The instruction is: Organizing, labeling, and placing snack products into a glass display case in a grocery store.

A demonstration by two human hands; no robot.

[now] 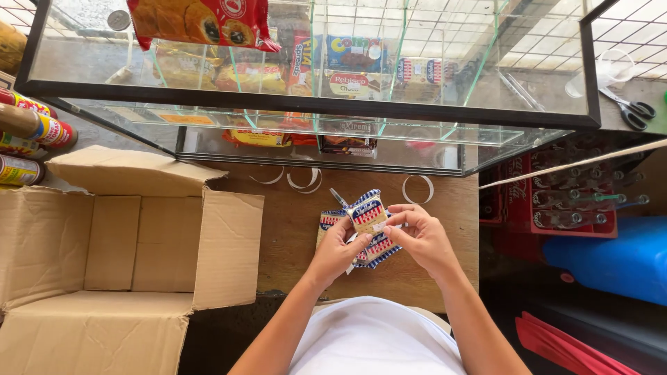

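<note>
Left hand: your left hand (338,251) grips the lower left of a stack of cracker packets (367,229), its fingers closed round the stack's edge.
Right hand: your right hand (420,236) comes in from the right, its fingers pinched together on the top packet's right edge.
Packet position: the stack is held just above the wooden tabletop (292,229), in front of your chest and between both hands.
Packet direction: the top packet's long axis runs from lower right to upper left, tilted; its printed face looks up at you.
Packet look: small rectangular wrappers, cream in the middle with a blue band and red-and-blue striped edges.
Cardboard box: an open brown cardboard box (104,243) lies to your left with its flaps spread; it sits near the left hand but apart from it.
Glass case: a black-framed glass display case (313,104) stands beyond the packets, holding red, yellow and blue snack packages on its shelves.
Tape rings: several pale loops (418,189) lie on the tabletop between the case and your hands.
Cans: coloured cans (31,128) lie on their sides at the far left.
Crate: a red bottle crate (556,201) with clear bottles sits to the right, below tabletop level.
Scissors: black-handled scissors (629,110) rest at the upper right.
</note>
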